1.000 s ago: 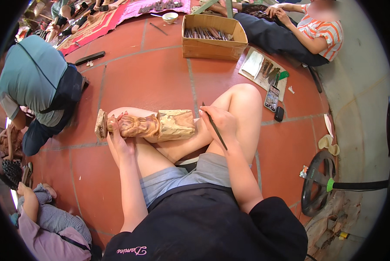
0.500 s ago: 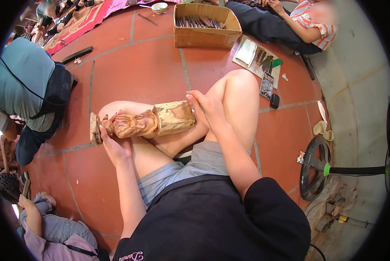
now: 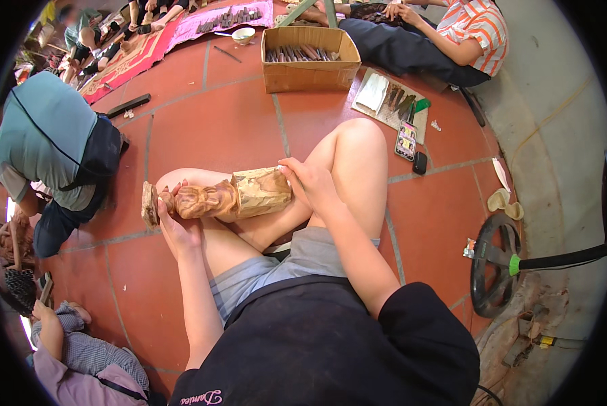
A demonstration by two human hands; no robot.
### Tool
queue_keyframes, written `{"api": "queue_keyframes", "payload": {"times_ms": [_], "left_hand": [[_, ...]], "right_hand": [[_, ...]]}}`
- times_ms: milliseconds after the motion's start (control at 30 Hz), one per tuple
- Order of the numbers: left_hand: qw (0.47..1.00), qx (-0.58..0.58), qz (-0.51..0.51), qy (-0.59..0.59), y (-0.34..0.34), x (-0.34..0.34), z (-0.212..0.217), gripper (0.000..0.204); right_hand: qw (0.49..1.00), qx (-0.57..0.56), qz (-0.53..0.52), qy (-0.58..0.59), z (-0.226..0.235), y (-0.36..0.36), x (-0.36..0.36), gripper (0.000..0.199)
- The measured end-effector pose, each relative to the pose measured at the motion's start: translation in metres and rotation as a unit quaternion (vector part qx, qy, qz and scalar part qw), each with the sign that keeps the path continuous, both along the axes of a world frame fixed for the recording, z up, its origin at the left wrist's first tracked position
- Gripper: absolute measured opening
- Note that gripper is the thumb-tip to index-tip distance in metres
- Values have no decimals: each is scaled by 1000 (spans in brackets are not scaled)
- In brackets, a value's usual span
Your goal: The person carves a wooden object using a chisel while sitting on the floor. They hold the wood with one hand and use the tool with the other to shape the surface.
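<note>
Across my bent legs lies a wooden carving [image 3: 208,199], its left part a reddish-brown rounded figure. Its right end is a rough, pale, squared block [image 3: 263,192], and a flat rough-edged base closes off the left end. My left hand [image 3: 179,227] is closed around the narrow part beside that base, with fingertips showing above the wood. At the opposite end my right hand [image 3: 310,184] has its fingers bent and pressed to the block's upper right corner. Its palm side is hidden, so any small thing inside cannot be seen.
Ahead stands a cardboard box [image 3: 310,73] of carving tools. To its right are a board with tools [image 3: 391,98], a phone [image 3: 406,140] and a small black case [image 3: 419,162]. A fan base [image 3: 496,265] stands right. People sit at left and far right.
The whole view has shifted slightly, with the scene lying a little lower and further left. My right fingers have come down closer onto the block's corner. My left hand keeps its hold.
</note>
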State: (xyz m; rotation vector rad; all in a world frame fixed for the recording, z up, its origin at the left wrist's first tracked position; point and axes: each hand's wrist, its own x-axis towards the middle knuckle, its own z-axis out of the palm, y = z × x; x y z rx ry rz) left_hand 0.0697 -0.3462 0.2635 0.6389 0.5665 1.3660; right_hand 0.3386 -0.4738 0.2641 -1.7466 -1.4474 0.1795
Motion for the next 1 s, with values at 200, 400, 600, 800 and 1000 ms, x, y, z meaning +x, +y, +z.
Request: {"api": "queue_keyframes", "payload": {"times_ms": [200, 400, 600, 800, 1000], "left_hand": [[996, 41, 1, 79, -42, 36, 42, 37], [981, 107, 28, 160, -79, 67, 64, 35], [961, 163, 30, 220, -89, 89, 84, 42], [982, 86, -12, 166, -56, 86, 75, 60], [981, 73, -156, 87, -16, 90, 46, 93]], "right_hand": [[1000, 28, -3, 5, 13, -26, 28, 20], [998, 64, -20, 1, 29, -52, 47, 18], [998, 31, -43, 34, 36, -62, 53, 20], [998, 62, -13, 5, 22, -42, 58, 20], [998, 52, -1, -20, 7, -14, 78, 19]]}}
